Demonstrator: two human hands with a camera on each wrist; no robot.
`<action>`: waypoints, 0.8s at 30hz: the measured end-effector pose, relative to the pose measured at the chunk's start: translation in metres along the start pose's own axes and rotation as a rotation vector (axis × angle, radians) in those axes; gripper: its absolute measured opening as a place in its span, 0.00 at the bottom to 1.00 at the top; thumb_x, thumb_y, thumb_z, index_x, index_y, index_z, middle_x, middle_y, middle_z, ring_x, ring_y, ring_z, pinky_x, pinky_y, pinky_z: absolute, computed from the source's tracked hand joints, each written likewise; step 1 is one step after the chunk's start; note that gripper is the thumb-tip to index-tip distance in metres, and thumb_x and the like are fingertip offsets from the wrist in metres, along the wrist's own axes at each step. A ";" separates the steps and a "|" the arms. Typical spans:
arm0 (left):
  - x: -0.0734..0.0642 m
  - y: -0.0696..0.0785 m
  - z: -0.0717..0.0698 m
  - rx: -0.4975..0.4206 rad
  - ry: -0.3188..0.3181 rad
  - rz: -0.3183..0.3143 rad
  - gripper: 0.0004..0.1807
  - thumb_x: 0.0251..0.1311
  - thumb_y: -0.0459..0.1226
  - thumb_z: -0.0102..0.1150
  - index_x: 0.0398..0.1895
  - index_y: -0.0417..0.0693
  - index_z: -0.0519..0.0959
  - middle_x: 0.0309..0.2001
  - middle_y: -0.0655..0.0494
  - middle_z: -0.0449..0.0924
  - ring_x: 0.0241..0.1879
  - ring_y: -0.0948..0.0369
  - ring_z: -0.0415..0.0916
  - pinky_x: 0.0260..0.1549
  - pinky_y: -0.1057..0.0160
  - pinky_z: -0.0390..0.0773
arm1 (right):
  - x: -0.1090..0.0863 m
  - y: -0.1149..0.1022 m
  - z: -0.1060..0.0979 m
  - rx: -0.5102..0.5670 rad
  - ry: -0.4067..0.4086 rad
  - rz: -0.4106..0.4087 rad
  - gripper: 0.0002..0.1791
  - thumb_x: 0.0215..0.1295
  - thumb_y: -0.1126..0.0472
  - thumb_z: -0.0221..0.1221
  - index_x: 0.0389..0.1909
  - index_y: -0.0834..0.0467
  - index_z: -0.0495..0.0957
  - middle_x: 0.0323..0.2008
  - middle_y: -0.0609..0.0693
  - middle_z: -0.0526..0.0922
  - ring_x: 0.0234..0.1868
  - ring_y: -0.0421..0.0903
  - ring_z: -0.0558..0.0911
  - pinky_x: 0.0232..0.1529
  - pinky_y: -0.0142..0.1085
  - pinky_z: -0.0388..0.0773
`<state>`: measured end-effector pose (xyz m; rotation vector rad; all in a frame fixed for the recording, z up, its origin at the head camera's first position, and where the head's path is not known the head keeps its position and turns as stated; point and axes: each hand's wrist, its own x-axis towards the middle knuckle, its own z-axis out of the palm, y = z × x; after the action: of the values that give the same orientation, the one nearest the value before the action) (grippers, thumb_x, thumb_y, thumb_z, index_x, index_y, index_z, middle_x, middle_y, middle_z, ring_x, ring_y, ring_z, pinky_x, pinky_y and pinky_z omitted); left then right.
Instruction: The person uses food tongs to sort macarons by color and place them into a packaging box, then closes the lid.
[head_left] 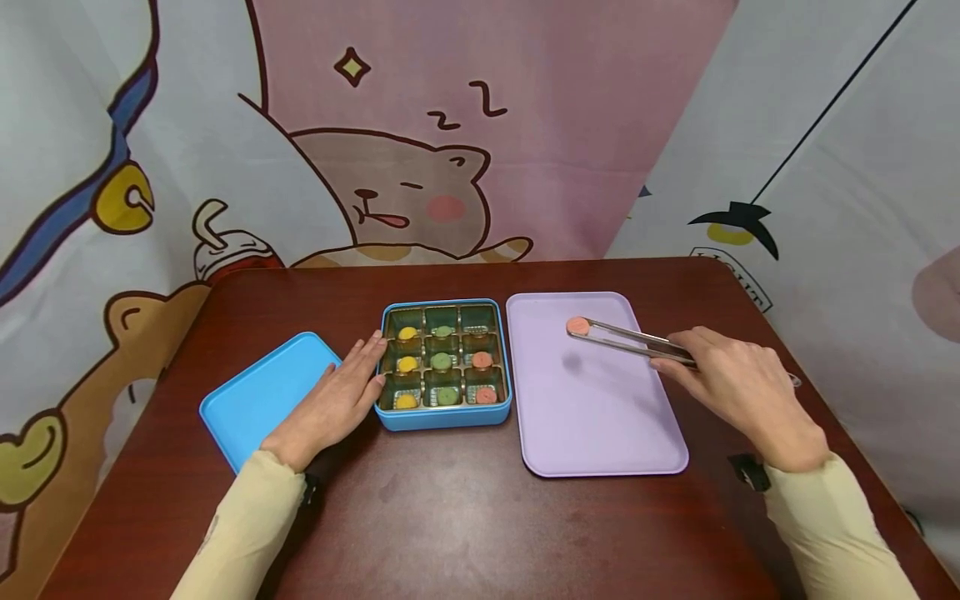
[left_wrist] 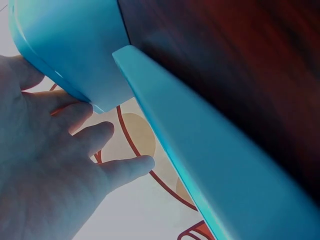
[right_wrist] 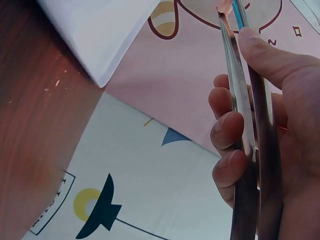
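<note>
In the head view my right hand (head_left: 738, 387) grips metal tongs (head_left: 637, 340) over the purple tray (head_left: 600, 417). Their tips pinch a round orange-pink piece (head_left: 577, 326), held above the tray with its shadow below. The right wrist view shows thumb and fingers around the tongs (right_wrist: 242, 125). My left hand (head_left: 333, 404) rests straight-fingered against the left side of a blue box (head_left: 442, 419). Inside the box is a gold divided insert: yellow pieces (head_left: 407, 364) fill the left column, green pieces (head_left: 442, 361) the middle, and pink pieces (head_left: 482, 359) two right-column compartments. The far-right compartment (head_left: 477, 318) holds none.
A blue lid (head_left: 262, 396) lies on the brown table (head_left: 450, 517) at the left, partly under my left hand and forearm. The tray stands just right of the box. Behind the table hangs a cartoon-printed cloth (head_left: 562, 125).
</note>
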<state>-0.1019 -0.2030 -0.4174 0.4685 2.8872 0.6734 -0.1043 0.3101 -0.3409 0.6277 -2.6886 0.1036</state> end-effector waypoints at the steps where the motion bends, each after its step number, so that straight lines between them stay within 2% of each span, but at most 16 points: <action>1: 0.000 0.000 0.000 0.000 0.001 0.001 0.35 0.83 0.48 0.40 0.85 0.48 0.48 0.84 0.51 0.41 0.82 0.45 0.42 0.71 0.28 0.48 | 0.001 -0.001 0.000 0.003 0.001 -0.003 0.21 0.55 0.48 0.77 0.42 0.57 0.85 0.27 0.44 0.79 0.19 0.40 0.71 0.15 0.38 0.64; 8: 0.000 0.001 -0.001 0.001 0.008 0.001 0.35 0.83 0.47 0.41 0.85 0.47 0.48 0.84 0.51 0.42 0.82 0.44 0.42 0.71 0.27 0.48 | 0.011 -0.007 0.002 0.041 -0.013 -0.008 0.20 0.58 0.48 0.76 0.42 0.58 0.85 0.27 0.45 0.80 0.19 0.40 0.69 0.16 0.36 0.63; 24: 0.000 0.000 -0.001 -0.002 -0.002 -0.003 0.35 0.82 0.48 0.42 0.85 0.48 0.47 0.84 0.51 0.41 0.82 0.45 0.42 0.71 0.28 0.47 | 0.044 -0.028 0.007 0.064 -0.018 -0.041 0.19 0.60 0.48 0.75 0.43 0.57 0.85 0.27 0.44 0.78 0.21 0.42 0.71 0.18 0.40 0.69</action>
<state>-0.1024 -0.2031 -0.4163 0.4636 2.8846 0.6757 -0.1307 0.2657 -0.3312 0.7065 -2.6973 0.1747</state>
